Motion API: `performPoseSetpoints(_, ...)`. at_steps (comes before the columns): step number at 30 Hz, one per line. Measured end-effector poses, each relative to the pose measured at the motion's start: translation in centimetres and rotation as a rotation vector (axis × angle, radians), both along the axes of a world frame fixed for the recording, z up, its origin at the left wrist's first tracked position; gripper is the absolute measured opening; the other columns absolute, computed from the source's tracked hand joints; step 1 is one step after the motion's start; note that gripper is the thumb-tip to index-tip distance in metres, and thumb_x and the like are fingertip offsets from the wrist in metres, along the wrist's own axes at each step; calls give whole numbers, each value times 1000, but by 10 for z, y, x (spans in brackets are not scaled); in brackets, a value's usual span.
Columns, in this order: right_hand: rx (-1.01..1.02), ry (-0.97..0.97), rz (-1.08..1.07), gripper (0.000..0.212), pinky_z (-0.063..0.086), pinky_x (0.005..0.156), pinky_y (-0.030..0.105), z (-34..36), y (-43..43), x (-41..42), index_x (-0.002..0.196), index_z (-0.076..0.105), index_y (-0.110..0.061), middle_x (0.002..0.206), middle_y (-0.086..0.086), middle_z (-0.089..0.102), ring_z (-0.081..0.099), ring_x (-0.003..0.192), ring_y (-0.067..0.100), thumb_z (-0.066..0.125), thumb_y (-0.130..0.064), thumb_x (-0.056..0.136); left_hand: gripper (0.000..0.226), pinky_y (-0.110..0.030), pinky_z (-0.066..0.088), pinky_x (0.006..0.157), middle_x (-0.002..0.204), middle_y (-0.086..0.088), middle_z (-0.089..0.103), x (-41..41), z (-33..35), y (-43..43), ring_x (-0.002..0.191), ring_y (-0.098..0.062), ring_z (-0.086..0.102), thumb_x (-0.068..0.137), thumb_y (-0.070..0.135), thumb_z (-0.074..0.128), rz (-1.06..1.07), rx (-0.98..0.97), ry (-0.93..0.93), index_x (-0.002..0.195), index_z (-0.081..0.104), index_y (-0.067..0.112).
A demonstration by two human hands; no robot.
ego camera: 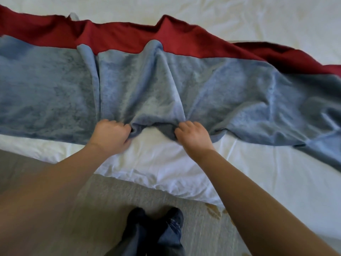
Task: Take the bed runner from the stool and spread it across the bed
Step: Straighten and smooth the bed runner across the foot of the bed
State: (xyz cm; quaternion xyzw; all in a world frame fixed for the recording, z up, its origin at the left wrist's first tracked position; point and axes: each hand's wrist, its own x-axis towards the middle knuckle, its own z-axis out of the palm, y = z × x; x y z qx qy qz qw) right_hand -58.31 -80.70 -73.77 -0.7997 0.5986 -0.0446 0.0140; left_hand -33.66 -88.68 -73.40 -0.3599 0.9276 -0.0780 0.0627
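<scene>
Your left hand (110, 133) and right hand (191, 135), equally close, each grip the near edge of the bed runner (184, 85). It lies left-right across the bed (258, 163), bunched between them; probably needs pulling apart.

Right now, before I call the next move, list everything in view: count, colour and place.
bed runner: one, blue-grey with a dark red band along its far edge; lies across the bed, bunched into folds in the middle.
bed: one, white sheet; fills the upper frame, its near edge showing below the runner.
floor: one, grey-beige; bottom of the frame, in front of the bed.
legs: two, in dark blue trousers with dark footwear; bottom centre, standing on the floor.
left hand: one; grips the runner's near edge, left of the bunched middle.
right hand: one; grips the same near edge, right of the bunch.
</scene>
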Motion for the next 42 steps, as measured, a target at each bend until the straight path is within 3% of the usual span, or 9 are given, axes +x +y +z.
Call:
performPoseSetpoints(7, -48, -50, 208, 22, 40, 49, 27, -10, 24, 17, 55, 57, -11, 58, 6, 51, 50, 51, 24, 41, 3, 61, 19, -29, 36, 49, 54, -6, 51, 25, -6, 4, 47, -25, 53, 69, 7, 40, -170, -105, -7, 64, 57, 13)
performPoseSetpoints(10, 77, 15, 237, 16, 42, 48, 28, -11, 40, 15, 56, 59, -11, 58, 5, 52, 51, 52, 24, 57, 5, 56, 11, -31, 35, 51, 60, -5, 51, 43, -2, 3, 52, -24, 53, 68, 8, 50, -228, -89, -74, 70, 59, 14)
performPoseSetpoints(13, 184, 48, 150, 26, 45, 47, 29, -8, 60, 3, 59, 61, -13, 60, 4, 55, 53, 54, 23, 75, 4, 46, 17, -33, 36, 51, 62, -4, 53, 53, 3, 4, 55, -25, 54, 62, 6, 67, -260, -61, -146, 72, 58, 16)
performPoseSetpoints(21, 208, 100, 35, 33, 44, 53, 26, 0, 84, 20, 63, 64, -15, 62, 1, 57, 55, 56, 22, 81, -5, 37, 27, -31, 37, 52, 64, -2, 54, 46, 12, 28, 59, -25, 55, 47, 8, 73, -168, 53, -95, 69, 58, 16)
performPoseSetpoints(26, 45, 39, -56, 23, 44, 64, 32, -1, 111, 19, 81, 63, -14, 80, 3, 56, 54, 72, 25, 58, -7, 60, 33, -33, 41, 62, 83, -2, 57, 24, 15, 62, 74, -23, 55, 59, 30, 68, -165, 149, 12, 88, 57, 17)
performPoseSetpoints(28, -1, 70, -106, 25, 42, 65, 33, -2, 121, 11, 85, 62, -13, 81, 5, 55, 54, 72, 26, 45, -8, 67, 38, -36, 47, 69, 101, -5, 58, 7, 11, 82, 87, -23, 57, 65, 29, 64, -235, 202, 45, 100, 57, 17)
performPoseSetpoints(31, 2, 117, -189, 28, 48, 62, 37, -5, 132, -12, 92, 63, -11, 83, 7, 57, 57, 72, 29, 44, -7, 72, 46, -36, 51, 71, 114, -8, 58, -24, 5, 112, 93, -25, 58, 63, 19, 65, -412, 253, 88, 107, 57, 15)
performPoseSetpoints(35, 116, 147, -375, 35, 50, 61, 38, -2, 129, -52, 98, 61, -7, 90, 12, 58, 58, 77, 32, 63, 2, 64, 41, -30, 47, 63, 105, -4, 58, -76, 8, 141, 84, -21, 54, 63, 8, 62, -466, 270, 142, 102, 55, 16)
performPoseSetpoints(42, 91, 86, -558, 41, 51, 69, 42, 5, 95, -115, 108, 56, -2, 102, 19, 57, 58, 89, 37, 58, 3, 68, 34, -29, 46, 54, 90, -1, 60, -175, 2, 136, 72, -20, 55, 69, 4, 57, -185, 211, 280, 101, 61, 14)
